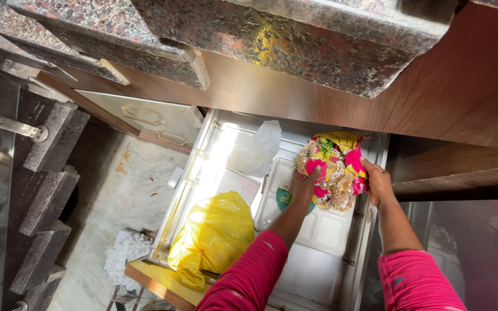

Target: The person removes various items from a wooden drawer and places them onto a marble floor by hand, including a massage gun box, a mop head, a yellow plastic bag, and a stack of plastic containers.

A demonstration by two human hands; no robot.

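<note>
Upper frame: polished speckled granite counter (295, 40) over smooth brown wood panel (451, 86). Lower centre: crinkly glossy yellow plastic bag (211, 233); centre-right: beaded, glittery cloth bundle (334, 170).

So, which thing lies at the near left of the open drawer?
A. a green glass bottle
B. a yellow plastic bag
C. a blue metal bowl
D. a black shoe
B: a yellow plastic bag sits at the near left of the drawer, while both hands hold a decorated bundle at the far end.
</note>
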